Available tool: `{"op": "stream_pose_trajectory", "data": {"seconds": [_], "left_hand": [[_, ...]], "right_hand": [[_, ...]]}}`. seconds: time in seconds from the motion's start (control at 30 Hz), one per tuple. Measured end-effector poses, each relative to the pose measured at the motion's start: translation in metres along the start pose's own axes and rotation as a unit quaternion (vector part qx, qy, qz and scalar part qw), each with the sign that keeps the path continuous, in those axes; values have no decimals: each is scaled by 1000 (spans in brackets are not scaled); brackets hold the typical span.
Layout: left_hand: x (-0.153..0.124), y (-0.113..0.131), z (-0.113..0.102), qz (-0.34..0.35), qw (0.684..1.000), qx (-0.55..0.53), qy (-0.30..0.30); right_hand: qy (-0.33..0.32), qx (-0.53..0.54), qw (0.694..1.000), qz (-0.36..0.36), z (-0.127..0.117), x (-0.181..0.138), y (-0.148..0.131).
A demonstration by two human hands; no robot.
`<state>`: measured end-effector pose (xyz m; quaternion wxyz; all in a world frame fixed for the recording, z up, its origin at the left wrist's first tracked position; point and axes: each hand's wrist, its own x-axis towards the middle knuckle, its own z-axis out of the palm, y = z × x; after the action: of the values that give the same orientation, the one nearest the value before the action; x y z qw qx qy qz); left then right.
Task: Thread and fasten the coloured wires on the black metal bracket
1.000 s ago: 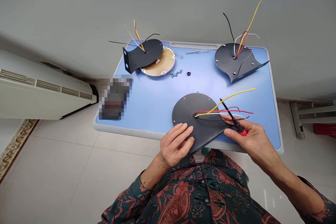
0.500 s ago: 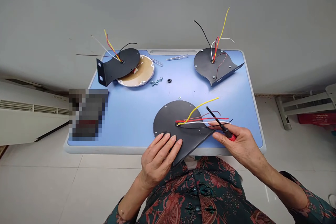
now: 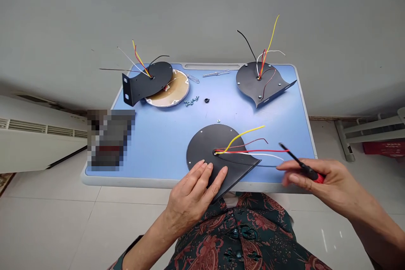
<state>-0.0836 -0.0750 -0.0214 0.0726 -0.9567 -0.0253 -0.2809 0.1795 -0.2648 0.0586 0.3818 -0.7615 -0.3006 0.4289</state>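
A black metal bracket plate (image 3: 202,147), round at one end with a folded edge, lies near the table's front edge. Yellow, red, white, brown and black wires (image 3: 238,137) come out of its centre hole and trail right. My left hand (image 3: 193,196) holds the plate down, fingers across its lower part, thumb hidden. Off the plate's right side, my right hand (image 3: 322,181) grips a screwdriver (image 3: 299,162) with a black shaft and red handle, its tip pointing up and left. The black wire's end meets my right fingertips; whether they pinch it, I cannot tell.
Behind stand a wired black bracket (image 3: 148,80) leaning on a round tan disc (image 3: 177,90), and another wired bracket (image 3: 253,78). Loose screws (image 3: 191,101), a black grommet (image 3: 206,100), a lone screw (image 3: 218,121) and clear-handled tools (image 3: 215,73) lie between. A pixelated object (image 3: 110,141) is left.
My right hand has moved right with the screwdriver, away from the plate's edge. The black wire is pulled straighter toward it. My left hand stays on the plate; the view has shifted slightly.
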Motion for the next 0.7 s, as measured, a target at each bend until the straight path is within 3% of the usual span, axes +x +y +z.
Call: {"op": "stream_pose_trajectory", "data": {"seconds": [0.2, 0.37, 0.5, 0.6, 0.7], "left_hand": [[-5, 1, 7, -15, 999, -26, 36], [-8, 3, 10, -22, 998, -31, 46], [-7, 4, 10, -29, 998, -39, 45], [-4, 3, 7, -28, 998, -37, 40], [-1, 1, 3, -19, 999, -31, 38]], "right_hand": [[87, 99, 991, 22, -5, -4, -11], [106, 63, 986, -113, -4, 32, -37], [115, -83, 970, -198, 10, 86, -77], [62, -215, 945, -237, 35, 127, -97], [-3, -332, 905, -266, 59, 154, -98]]}}
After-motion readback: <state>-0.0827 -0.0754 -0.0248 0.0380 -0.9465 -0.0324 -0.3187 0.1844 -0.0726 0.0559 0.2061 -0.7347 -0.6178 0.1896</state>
